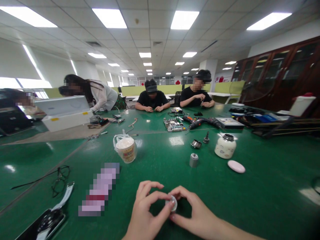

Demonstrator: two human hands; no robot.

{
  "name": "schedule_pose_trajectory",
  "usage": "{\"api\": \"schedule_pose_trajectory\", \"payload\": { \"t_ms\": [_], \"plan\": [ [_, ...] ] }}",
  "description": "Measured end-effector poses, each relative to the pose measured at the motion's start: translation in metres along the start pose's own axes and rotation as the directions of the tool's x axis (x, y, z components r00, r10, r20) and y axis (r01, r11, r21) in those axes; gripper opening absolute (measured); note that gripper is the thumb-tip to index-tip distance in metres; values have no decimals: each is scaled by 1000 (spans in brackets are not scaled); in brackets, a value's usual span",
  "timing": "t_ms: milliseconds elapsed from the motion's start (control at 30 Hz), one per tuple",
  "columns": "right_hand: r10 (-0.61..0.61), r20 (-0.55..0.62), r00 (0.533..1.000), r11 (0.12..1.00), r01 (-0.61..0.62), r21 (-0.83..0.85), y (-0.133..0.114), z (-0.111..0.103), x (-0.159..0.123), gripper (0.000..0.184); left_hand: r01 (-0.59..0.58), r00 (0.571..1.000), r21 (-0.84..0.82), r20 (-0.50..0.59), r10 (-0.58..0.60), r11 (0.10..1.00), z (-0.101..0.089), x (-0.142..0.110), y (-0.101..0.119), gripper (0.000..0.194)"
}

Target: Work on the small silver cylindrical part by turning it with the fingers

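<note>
Both my hands meet low in the middle of the view over the green table (160, 166). My left hand (145, 213) and my right hand (192, 210) pinch a small round silvery part (172, 202) between their fingertips. Beyond them stand a small grey metal cylinder (193, 160), a silver ring-shaped part (196, 144), a small dark cone-shaped part (206, 137), a cream jar-like body (225, 146) with an open top, and a flat pink oval lid (236, 166).
A lidded paper cup in a plastic bag (125, 148) stands left of centre. Glasses (60, 180) and a watch (53, 213) lie at the left. A circuit board (173, 124), power drill (202, 122) and white box (63, 111) sit farther back. Other people sit at the far side.
</note>
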State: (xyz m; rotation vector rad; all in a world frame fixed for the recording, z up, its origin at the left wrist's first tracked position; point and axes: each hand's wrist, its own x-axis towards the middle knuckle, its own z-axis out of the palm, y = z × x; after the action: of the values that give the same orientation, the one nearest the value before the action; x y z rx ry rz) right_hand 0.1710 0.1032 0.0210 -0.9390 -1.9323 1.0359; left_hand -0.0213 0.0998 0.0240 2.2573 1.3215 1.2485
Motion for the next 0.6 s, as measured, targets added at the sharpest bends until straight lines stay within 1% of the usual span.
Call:
{"api": "schedule_pose_trajectory", "payload": {
  "t_ms": [167,267,367,433,533,600],
  "plan": [
    [33,1,999,998,-33,54,0,0,1,25,7,1000,-39,25,-6,999,0,1,3,9],
    [61,-6,998,997,-60,54,2,-1,1,24,-1,1000,-50,-6,1,999,-6,7,0,10],
    [87,3,996,996,-87,31,1,-2,0,27,31,997,12,-72,-30,999,-13,14,-16,11],
    [104,9,995,994,-104,15,-2,-3,0,28,84,994,99,-83,-76,992,-15,17,-31,10],
    [125,9,992,992,-125,-3,-6,-4,-1,29,179,984,238,-35,-175,955,-13,17,-53,8],
    [128,10,992,992,-128,-11,-7,-4,-2,30,204,978,278,-11,-209,939,-11,15,-61,6]
  ]
}}
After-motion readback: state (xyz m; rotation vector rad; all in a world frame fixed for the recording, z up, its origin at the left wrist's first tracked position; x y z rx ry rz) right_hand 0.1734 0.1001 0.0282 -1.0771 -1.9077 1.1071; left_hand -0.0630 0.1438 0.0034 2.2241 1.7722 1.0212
